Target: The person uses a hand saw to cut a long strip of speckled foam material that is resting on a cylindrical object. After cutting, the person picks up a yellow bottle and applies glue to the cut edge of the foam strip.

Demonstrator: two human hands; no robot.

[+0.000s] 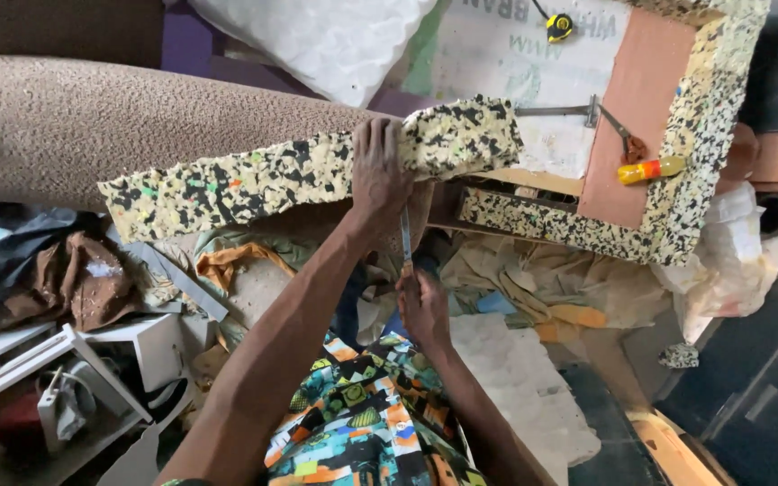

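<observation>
My left hand (377,171) grips a long strip of speckled yellow-and-black rebonded foam (254,180), holding it up near its middle. My right hand (422,306) is below it, closed on the handle of a thin blade (405,236) that points up into the foam's underside beside my left fingers. Behind the strip lies a frame (677,207) edged with the same speckled foam around a pinkish board.
A brown textured upholstered roll (92,117) lies at the left. A yellow bottle (648,168) and metal tool (587,112) rest on the frame, a tape measure (559,27) above. Crumpled cloth and scraps (533,288) lie below; white shelving (65,360) at lower left.
</observation>
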